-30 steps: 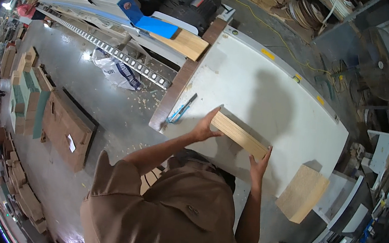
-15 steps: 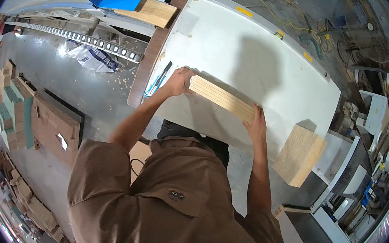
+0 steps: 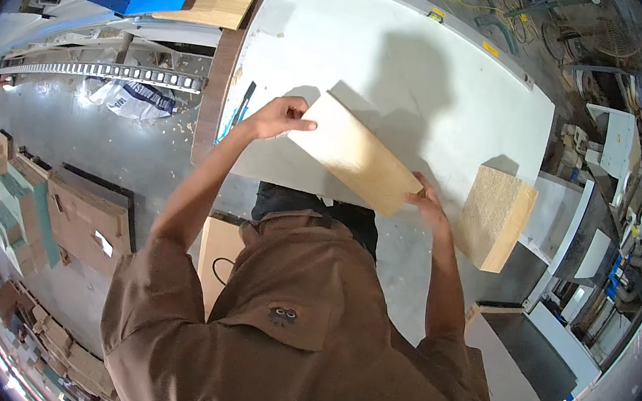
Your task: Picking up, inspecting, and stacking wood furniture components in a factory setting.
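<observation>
Head camera: at the centre of the frame, a pale wooden board slants down to the right, in front of a white tabletop, its broad face showing. Its upper-left end is pinched by the left hand, thumb on that face and fingers curled, while the right hand, partly closed, grips the lower-right end. Left of centre lies a blue-handled knife; right of centre sits a thick wooden block.
</observation>
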`<state>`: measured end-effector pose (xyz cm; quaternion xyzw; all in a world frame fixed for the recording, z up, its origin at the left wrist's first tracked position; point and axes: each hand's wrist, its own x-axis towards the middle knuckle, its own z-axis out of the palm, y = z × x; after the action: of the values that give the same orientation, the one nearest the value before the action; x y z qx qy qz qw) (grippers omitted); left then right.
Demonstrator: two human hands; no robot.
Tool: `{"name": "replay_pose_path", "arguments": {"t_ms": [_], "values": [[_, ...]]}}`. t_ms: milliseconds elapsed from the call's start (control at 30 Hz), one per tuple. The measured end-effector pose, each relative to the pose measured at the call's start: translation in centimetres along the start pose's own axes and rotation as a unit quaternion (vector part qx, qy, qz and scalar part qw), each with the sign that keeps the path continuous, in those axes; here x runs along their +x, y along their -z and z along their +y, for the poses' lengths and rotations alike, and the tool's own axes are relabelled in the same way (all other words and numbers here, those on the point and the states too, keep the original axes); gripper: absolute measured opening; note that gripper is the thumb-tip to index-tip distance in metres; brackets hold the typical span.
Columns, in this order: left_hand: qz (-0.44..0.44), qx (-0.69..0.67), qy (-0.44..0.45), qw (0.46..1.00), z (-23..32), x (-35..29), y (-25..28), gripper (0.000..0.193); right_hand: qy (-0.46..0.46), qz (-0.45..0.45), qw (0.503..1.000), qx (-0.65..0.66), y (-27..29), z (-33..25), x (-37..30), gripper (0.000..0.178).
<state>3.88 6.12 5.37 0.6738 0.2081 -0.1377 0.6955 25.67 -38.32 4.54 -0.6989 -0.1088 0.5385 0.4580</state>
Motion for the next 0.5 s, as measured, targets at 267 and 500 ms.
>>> {"name": "replay_pose_path", "arguments": {"t_ms": [267, 500], "values": [[-0.070, 0.040, 0.094, 0.992, 8.8, 2.7, -3.2, 0.081, -0.087, 0.014, 0.935, 0.345, -3.8, 3.0, -7.5, 0.071], [-0.148, 0.123, 0.136, 0.972, 12.1, 6.5, -7.4, 0.071, -0.057, 0.057, 0.907, 0.413, -4.0, 5.1, -12.5, 0.074]]}}
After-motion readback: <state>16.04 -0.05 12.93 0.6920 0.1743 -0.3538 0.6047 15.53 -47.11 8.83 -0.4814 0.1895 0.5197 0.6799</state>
